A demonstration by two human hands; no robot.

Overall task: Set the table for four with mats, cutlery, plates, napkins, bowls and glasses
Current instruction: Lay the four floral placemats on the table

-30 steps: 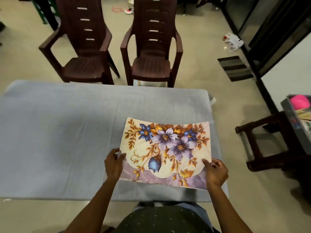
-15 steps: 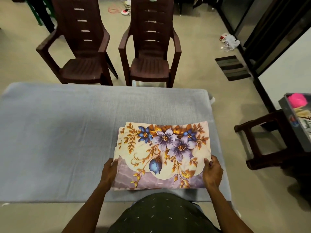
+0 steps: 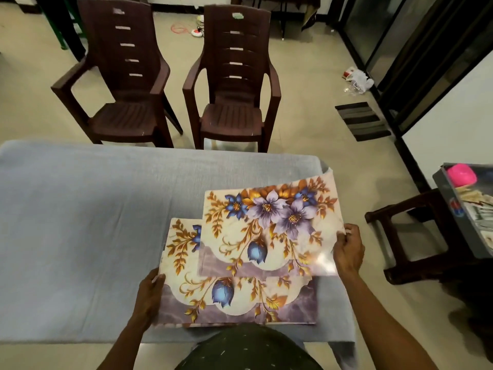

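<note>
A stack of floral mats (image 3: pixel 240 300) lies at the near right of the table (image 3: pixel 80 222), which is covered in a grey-blue cloth. My left hand (image 3: pixel 149 297) holds the stack's left edge. My right hand (image 3: pixel 348 249) grips the right edge of the top mat (image 3: pixel 269 225), which is lifted and shifted toward the far right, its far edge curling up. It shows purple and blue flowers with gold leaves.
Two brown plastic chairs (image 3: pixel 125 84) (image 3: pixel 234 86) stand beyond the table's far edge. On the right a dark stool (image 3: pixel 408 236) carries a grey box (image 3: pixel 464 209) holding a pink item and other things. A striped doormat (image 3: pixel 361 120) lies on the floor.
The mats were set down as one stack near the table's front edge. My right hand has since lifted the top mat and drawn it to the far right, off the stack.
</note>
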